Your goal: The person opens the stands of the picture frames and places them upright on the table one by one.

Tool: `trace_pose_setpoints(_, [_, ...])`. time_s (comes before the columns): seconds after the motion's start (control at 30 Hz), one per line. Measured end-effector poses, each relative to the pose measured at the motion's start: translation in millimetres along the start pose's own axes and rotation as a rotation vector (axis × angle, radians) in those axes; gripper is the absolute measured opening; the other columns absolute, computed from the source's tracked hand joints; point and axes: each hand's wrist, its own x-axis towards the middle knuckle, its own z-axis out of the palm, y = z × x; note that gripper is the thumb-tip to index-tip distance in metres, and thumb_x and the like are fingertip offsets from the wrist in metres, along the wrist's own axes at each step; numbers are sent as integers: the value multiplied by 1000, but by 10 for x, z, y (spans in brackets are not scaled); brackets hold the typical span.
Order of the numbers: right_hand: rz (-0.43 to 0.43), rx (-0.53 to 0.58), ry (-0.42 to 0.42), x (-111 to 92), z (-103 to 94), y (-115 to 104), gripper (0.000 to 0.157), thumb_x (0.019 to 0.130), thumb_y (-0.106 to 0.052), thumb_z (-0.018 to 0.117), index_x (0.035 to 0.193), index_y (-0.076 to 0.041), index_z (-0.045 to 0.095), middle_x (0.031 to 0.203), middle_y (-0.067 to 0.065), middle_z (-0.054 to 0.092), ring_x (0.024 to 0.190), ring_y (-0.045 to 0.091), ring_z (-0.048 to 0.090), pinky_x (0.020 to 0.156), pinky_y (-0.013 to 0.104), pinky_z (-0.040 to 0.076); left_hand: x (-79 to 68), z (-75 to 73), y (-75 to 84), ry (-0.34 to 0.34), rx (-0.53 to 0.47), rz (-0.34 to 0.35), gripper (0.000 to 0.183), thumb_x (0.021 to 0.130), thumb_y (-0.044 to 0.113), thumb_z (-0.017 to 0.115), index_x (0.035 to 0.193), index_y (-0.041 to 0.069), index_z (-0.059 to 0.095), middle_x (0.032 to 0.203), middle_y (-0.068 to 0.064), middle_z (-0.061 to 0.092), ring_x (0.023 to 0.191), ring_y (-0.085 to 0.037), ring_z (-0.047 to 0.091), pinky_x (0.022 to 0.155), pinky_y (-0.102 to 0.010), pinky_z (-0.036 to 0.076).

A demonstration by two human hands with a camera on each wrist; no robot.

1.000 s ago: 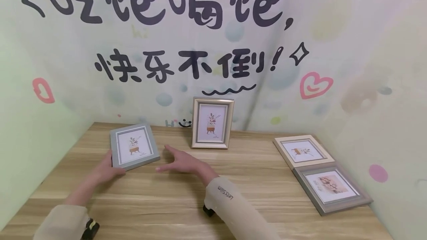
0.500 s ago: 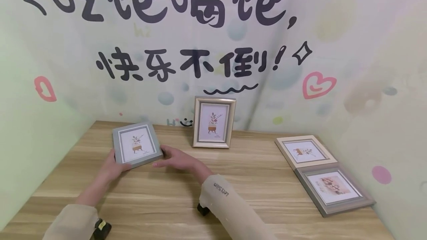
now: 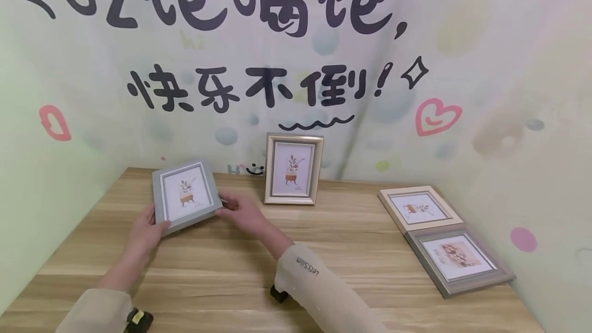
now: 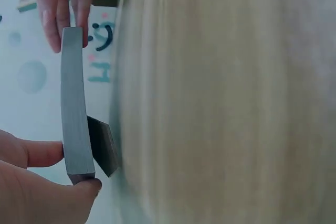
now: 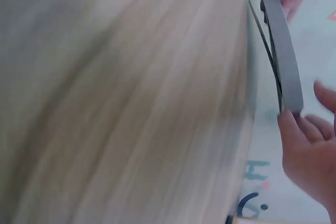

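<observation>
1. Pale wall [image 3: 509,40] fills the upper part of the head view, with black lettering [image 3: 339,86] across it and a pink heart [image 3: 438,117] at upper right.
2. Below it, the wood-grain surface [image 3: 333,281] spans the lower part.
3. At centre left, near the surface's back edge, is the gray frame [image 3: 187,191], tilted back, its plant print facing up and forward. I cannot tell whether it touches the surface.
4. The left hand [image 3: 144,233] grips its lower left corner, thumb at the bottom edge.
5. The right hand [image 3: 245,214] pinches its right edge, fingers reaching behind it.
6. In the left wrist view, a dark stand [image 4: 102,145] angles out from its back.
7. At the centre, the gold frame [image 3: 315,168] stands upright near the wall, just beside the right hand.
8. At right, the cream frame [image 3: 430,190] and the brown frame [image 3: 481,285] lie flat, edges touching.
9. Beige sleeves [image 3: 319,287] cover both forearms.
</observation>
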Motion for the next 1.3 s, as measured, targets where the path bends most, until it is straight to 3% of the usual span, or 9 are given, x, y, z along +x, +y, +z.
trace_pose_setpoints(0.2, [-53,78,272,-67,-37,-158,37,87,-5,73,124,-6,69,125,12,70,108,21,72,85,24,61,-79,78,119,65,-80,110,79,99,-4,47,158,8,-4,166,-11,-3,154,-34,4,127,-48,11])
trace_pose_setpoints(0.4, [-75,76,343,-153,-171,-217,33,87,-6,74,120,-6,72,117,11,74,100,20,74,80,23,62,-158,147,197,155,-133,227,79,96,-7,52,160,12,10,166,-9,11,154,-30,16,123,-28,24])
trace_pose_setpoints(0.6, [-39,30,345,-250,-315,-205,36,86,-10,76,122,-5,70,108,10,76,92,12,71,77,19,60,-213,238,265,219,-199,296,70,95,-4,57,157,14,29,163,-9,27,150,-24,31,107,-9,38])
trace_pose_setpoints(0.8, [-26,62,334,-415,-487,-161,36,85,-9,77,121,-5,71,110,12,75,96,17,70,81,24,60,-250,346,332,247,-284,252,61,93,-1,64,149,14,45,155,-9,42,140,-16,47,92,-3,46])
trace_pose_setpoints(0.93, [-47,57,331,-508,-623,-84,37,85,-7,77,121,-5,70,112,14,74,99,21,70,85,26,61,-265,417,360,200,-402,212,57,92,3,68,145,10,49,147,-3,53,121,2,61,89,-7,51])
trace_pose_setpoints(1.07, [-45,58,323,-582,-767,27,40,84,-1,76,124,-3,68,114,17,72,98,24,71,85,28,61,-275,502,371,125,-523,210,51,90,1,70,138,5,55,115,17,73,96,12,66,86,-10,55])
trace_pose_setpoints(1.13, [-40,51,316,-620,-831,68,41,84,1,75,124,-2,67,114,20,71,99,27,71,85,30,62,-277,551,379,104,-513,226,46,90,0,70,134,1,57,98,27,71,94,10,67,84,-10,56])
trace_pose_setpoints(1.2, [-28,31,310,-653,-887,105,40,84,3,74,123,-1,67,114,20,70,100,28,71,85,31,62,-282,604,399,90,-460,249,43,91,-1,68,132,-1,57,95,29,69,93,11,66,84,-10,56])
trace_pose_setpoints(1.3, [-13,-28,310,-695,-965,162,37,84,4,74,120,1,67,113,21,69,101,29,70,84,32,63,-283,700,440,90,-324,301,40,92,0,66,131,-6,56,107,13,72,93,15,62,85,-7,54])
